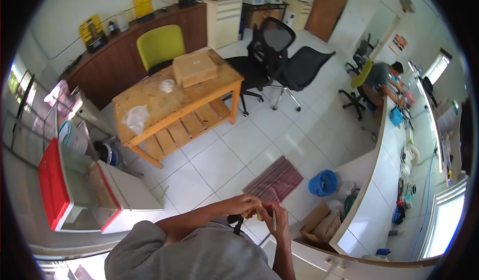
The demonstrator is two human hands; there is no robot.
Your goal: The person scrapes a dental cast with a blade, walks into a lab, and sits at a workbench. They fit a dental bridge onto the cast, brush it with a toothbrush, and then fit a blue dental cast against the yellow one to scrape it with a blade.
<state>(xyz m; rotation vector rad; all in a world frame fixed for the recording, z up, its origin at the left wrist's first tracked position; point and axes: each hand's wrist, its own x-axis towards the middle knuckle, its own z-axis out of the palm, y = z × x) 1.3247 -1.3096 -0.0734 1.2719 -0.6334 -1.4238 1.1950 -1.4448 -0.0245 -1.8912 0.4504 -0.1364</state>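
Note:
In the head view my left hand [243, 205] is closed on a small yellowish piece [259, 212], whose kind I cannot make out. My right hand [277, 217] meets it from the right, its fingers curled around a thin, pale, stick-like tool [274, 221] that points down along the palm. The two hands nearly touch in front of my grey shirt [189, 252]. Below the left hand a black strap [236, 223] hangs near my body. My fingers partly hide the yellowish piece.
A striped mat [274, 180] lies ahead on the tiled floor. To the right are a blue bucket [323, 183], a cardboard box [319, 222] and a long white counter [369, 212]. A wooden table [164, 103] stands ahead left. Another person [381, 78] sits at the counter's far end.

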